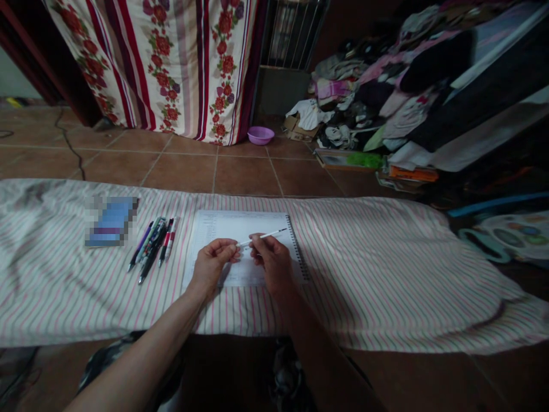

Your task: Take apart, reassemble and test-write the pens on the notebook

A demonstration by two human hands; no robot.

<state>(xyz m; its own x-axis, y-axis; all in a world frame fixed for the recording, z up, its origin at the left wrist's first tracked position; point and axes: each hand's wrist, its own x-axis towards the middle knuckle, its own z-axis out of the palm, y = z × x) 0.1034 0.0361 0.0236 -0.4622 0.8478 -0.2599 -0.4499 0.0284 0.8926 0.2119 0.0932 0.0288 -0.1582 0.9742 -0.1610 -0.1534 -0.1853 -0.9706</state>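
The stick (pixel 272 233), thin and white with a dark tip, is between your two hands, over the notebook. It slants, with its dark tip pointing to the right and a little away from you. Your left grip (pixel 213 258) is clamped on its near end, thumb and fingertips pinched together. Your right grip (pixel 274 260) is clamped on it further along, thumb against fingers, and the dark-tipped length sticks out past them. A short white stretch shows in the gap between your hands.

Under your hands the notebook (pixel 244 222) lies open to a pale page, its spiral binding (pixel 299 252) along the right side. Faint marks run down the page's left part, too small for you to read here.

To the left of the notebook you have a bunch of pens (pixel 152 252), lying side by side at a slant; black, purple and red show among them. Beyond them to the left lies a blue slab (pixel 110 220), blurred into blocks. All of this rests on a striped cloth (pixel 386 274) spread over the tabletop.

Past the far edge you see the tiled floor (pixel 240 171), a flowered curtain (pixel 189 68), a purple bowl (pixel 261 136) near its foot, and heaped clothes (pixel 364 91) on the right.
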